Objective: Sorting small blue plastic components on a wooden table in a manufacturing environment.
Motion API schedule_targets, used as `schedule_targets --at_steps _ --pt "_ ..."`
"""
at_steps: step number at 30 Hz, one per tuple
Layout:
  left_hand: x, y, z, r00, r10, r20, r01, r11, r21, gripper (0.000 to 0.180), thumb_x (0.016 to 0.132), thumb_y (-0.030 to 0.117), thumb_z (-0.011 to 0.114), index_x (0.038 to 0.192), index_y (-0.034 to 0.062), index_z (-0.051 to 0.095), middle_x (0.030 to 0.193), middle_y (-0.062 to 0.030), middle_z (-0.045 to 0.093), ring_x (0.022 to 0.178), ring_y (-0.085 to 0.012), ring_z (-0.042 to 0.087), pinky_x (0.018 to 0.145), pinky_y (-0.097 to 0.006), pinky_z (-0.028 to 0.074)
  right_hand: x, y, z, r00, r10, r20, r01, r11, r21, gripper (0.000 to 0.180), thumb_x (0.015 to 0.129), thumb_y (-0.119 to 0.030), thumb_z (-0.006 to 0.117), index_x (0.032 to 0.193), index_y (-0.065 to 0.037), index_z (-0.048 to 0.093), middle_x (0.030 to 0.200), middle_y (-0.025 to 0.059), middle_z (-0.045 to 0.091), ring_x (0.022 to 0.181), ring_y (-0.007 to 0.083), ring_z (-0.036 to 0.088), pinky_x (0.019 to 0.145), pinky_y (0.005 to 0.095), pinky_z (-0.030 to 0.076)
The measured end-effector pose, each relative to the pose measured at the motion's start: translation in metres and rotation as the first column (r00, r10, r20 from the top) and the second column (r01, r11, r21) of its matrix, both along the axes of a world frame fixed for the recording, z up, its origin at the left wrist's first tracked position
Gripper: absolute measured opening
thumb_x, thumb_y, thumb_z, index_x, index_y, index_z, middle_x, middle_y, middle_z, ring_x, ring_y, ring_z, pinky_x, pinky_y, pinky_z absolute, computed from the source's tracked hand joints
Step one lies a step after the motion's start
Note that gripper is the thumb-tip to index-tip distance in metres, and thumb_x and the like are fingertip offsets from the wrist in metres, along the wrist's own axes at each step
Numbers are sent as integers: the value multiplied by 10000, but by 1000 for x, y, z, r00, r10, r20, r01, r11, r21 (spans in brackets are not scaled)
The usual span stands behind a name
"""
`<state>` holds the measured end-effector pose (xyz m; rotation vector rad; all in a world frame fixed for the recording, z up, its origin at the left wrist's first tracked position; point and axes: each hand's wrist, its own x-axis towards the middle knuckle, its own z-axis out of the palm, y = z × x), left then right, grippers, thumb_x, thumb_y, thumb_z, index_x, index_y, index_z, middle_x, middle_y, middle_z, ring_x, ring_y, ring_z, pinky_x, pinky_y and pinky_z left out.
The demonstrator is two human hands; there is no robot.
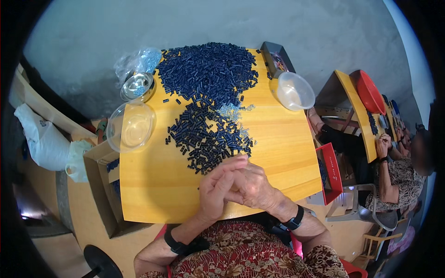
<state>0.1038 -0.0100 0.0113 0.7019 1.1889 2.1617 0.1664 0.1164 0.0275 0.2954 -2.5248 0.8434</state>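
My left hand (pixel 215 191) and my right hand (pixel 254 186) meet over the near middle of the yellow table. Their fingers are closed against each other, and whatever lies between them is hidden. Just beyond the fingertips spreads a loose heap of small dark blue cylindrical pieces (pixel 197 132). A larger pile of the same dark pieces (pixel 206 69) covers the far part of the tabletop. Small pale, clear-bluish pieces (pixel 229 112) lie scattered along the right side of the nearer heap.
Clear plastic bowls (pixel 132 126) (pixel 295 91) stand at the table's left and right edges. A metal bowl (pixel 137 86), a plastic bag (pixel 150 59) and a grey tray (pixel 278 59) sit farther back. Below are a cardboard box (pixel 99 194) and a red box (pixel 330 173). Another person (pixel 394 180) sits at right.
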Motion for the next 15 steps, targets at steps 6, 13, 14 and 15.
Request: schedule_targets --at_steps 6,13,14,15 --pt "-3 -2 -2 996 17 93 -24 997 73 361 1043 194 394 990 -59 646 1065 -182 664 1174 -294 565 1112 -435 357 -2 -7 -1 1000 6 17 -6 1000 21 272 753 -204 792 844 -21 613 781 134 624 761 300 638 708 403 519" --pt "-1 -2 1 971 143 191 -149 989 18 380 1048 155 400 818 -41 629 867 -119 668 998 -240 623 975 -381 460 -7 -13 -7 999 -3 -39 4 1000 24 232 761 -189 784 854 -28 645 805 116 645 777 286 647 733 391 532" --pt "-1 -2 1 971 143 192 -149 989 18 380 1048 155 400 818 -41 629 867 -119 668 998 -240 623 975 -381 460 -5 -13 -9 999 -3 -38 4 1000 24 232 761 -189 784 854 -28 645 805 116 645 777 286 647 733 391 532" --pt "-2 -2 2 968 150 201 -155 988 10 391 1048 158 402 791 -36 622 840 -111 663 954 -227 624 934 -363 469 -3 -14 -13 1000 9 17 -9 1000 18 283 744 -170 788 935 -10 653 881 131 651 840 308 651 765 398 538"
